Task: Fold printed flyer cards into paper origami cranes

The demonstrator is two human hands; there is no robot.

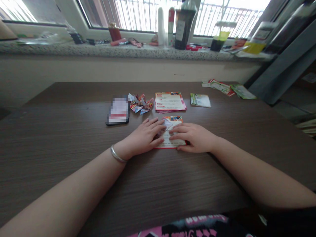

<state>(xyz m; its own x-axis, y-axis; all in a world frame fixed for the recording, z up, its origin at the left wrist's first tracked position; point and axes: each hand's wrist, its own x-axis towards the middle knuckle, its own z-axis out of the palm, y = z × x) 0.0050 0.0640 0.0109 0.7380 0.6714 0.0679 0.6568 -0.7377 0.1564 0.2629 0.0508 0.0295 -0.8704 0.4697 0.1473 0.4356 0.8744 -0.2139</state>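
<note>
A printed paper card (170, 144) with a red lower edge and a colourful top lies flat on the table before me. My left hand (148, 135) rests on its left side, fingers stretched out; a silver bangle circles that wrist. On the card's right side lies my right hand (191, 136), fingers spread and palm down. Neither hand grips anything. Just beyond them is a stack of similar printed cards (170, 101). Left of this stack sit several folded paper pieces (142, 103) in orange, blue and white.
A dark-edged phone (118, 122), its screen blurred, lies left on the brown table (61, 144). Small green-and-white cards (200, 100) are at the right, with loose paper strips (222, 87) behind. The granite windowsill (143, 52) carries bottles, including a dark one (185, 28).
</note>
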